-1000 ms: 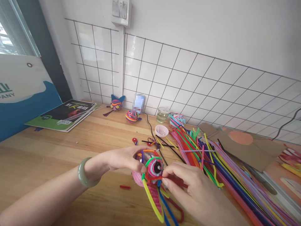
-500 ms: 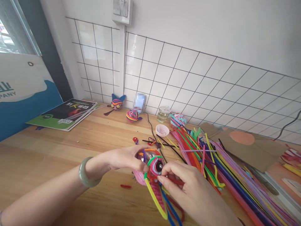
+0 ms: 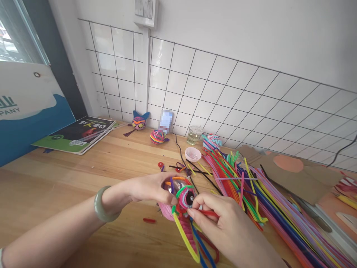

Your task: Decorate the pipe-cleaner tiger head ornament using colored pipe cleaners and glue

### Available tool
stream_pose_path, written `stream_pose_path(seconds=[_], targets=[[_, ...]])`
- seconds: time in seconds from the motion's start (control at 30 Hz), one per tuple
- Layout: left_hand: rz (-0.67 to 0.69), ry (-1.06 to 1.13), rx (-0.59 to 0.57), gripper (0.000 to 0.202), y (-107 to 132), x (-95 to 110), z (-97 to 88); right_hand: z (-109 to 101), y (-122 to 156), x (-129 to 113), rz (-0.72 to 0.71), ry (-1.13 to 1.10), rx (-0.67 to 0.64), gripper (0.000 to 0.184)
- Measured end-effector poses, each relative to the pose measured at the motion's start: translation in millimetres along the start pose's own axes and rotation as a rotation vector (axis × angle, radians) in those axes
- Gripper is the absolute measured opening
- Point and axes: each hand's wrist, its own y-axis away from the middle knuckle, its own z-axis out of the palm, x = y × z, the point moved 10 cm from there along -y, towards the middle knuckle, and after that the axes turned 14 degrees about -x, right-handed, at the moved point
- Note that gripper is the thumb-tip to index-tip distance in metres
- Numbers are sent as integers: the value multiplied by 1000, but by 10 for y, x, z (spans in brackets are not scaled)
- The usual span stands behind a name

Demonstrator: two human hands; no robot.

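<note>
A colourful pipe-cleaner craft figure (image 3: 184, 191) with a round black-and-pink eye (image 3: 190, 198) is held low over the wooden table. My left hand (image 3: 152, 191), with a pale green bangle on its wrist, is closed round the figure's left and upper side. My right hand (image 3: 214, 214) pinches a red pipe cleaner (image 3: 209, 213) right beside the eye, its fingertips touching the figure. Yellow and blue pipe cleaners (image 3: 202, 245) hang below, next to a ribbed pink part (image 3: 187, 230). The figure's far side is hidden by my hands.
Bundles of pipe cleaners (image 3: 267, 193) spread along the right. Behind the figure are a small pink bowl (image 3: 193, 154), a glass jar (image 3: 194, 135) and several finished craft balls, one a striped ball (image 3: 157, 137). A book (image 3: 80, 134) lies at the left; a short red piece (image 3: 149, 220) lies nearer.
Both hands keep their hold in nearly the same place. The red pipe cleaner at my right fingers shows more clearly now, slightly raised; the whole view has shifted very slightly.
</note>
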Motion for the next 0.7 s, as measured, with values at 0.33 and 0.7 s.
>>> stream_pose_path(seconds=[0.33, 0.7], targets=[[5, 9, -21, 53, -6, -21, 8, 21, 5, 21, -8, 11, 21, 19], [-20, 35, 0, 57, 1, -96, -27, 35, -19, 77, 78, 63, -47, 13]])
